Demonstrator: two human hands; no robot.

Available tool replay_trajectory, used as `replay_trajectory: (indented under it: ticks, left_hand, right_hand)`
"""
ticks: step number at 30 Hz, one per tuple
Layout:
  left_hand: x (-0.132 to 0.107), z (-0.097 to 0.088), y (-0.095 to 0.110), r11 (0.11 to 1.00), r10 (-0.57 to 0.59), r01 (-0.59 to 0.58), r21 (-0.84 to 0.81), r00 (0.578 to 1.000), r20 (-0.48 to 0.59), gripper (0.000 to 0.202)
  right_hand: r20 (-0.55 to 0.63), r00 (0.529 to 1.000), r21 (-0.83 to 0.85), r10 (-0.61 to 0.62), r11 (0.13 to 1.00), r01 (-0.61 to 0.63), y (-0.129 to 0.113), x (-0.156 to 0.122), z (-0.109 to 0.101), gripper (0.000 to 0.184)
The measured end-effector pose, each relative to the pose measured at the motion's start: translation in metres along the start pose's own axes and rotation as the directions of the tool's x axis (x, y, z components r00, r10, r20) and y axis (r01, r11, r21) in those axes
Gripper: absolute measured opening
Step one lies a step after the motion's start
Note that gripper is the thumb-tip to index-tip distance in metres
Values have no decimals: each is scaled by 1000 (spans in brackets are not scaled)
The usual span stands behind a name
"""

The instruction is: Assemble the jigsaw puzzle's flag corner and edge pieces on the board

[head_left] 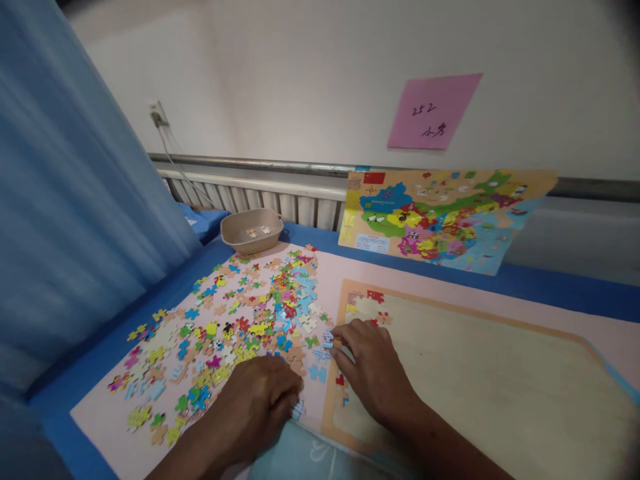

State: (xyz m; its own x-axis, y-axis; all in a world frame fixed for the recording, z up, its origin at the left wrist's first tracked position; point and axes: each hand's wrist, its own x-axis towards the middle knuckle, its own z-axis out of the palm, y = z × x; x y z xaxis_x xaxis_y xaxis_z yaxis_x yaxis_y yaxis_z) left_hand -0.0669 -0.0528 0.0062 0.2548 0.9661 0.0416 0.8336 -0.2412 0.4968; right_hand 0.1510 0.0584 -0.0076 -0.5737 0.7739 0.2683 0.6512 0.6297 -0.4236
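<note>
My right hand (pixel 370 363) reaches over the left border of the wooden puzzle board (pixel 475 380). Its thumb and forefinger are closed on a small jigsaw piece (pixel 337 342), mostly covered by the fingers. Light blue and white jigsaw pieces (pixel 320 355) lie just left of those fingertips. My left hand (pixel 260 403) rests at the near edge of the loose puzzle pieces (pixel 240 327), its fingers curled together; whatever they hold is hidden. A pale blue piece (pixel 299 409) sits beside its fingertips. Red flag pieces (pixel 375 296) lie at the board's upper left corner.
A colourful map picture sheet (pixel 425 220) leans at the back against the radiator (pixel 295 203). A beige basin (pixel 253 230) with a few pieces stands at the back left. A blue curtain (pixel 85 187) hangs at left. A pink note (pixel 433 112) is on the wall.
</note>
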Motion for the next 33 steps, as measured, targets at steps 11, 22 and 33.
replay_trajectory:
  ticks: [11, 22, 33]
  left_hand:
    - [5, -2, -20, 958, 3, 31, 285, 993, -120, 27]
    - [14, 2, -36, 922, 180, -85, 378, 958, -224, 16]
    - [7, -5, -17, 940, 217, -172, 293, 968, -128, 14]
  right_hand:
    - [28, 1000, 2, -13, 1000, 13, 0, 2, 2, 14]
    - [-23, 998, 25, -65, 998, 65, 4, 0, 8, 12]
    - [-4, 998, -12, -61, 998, 61, 0, -1, 6, 12]
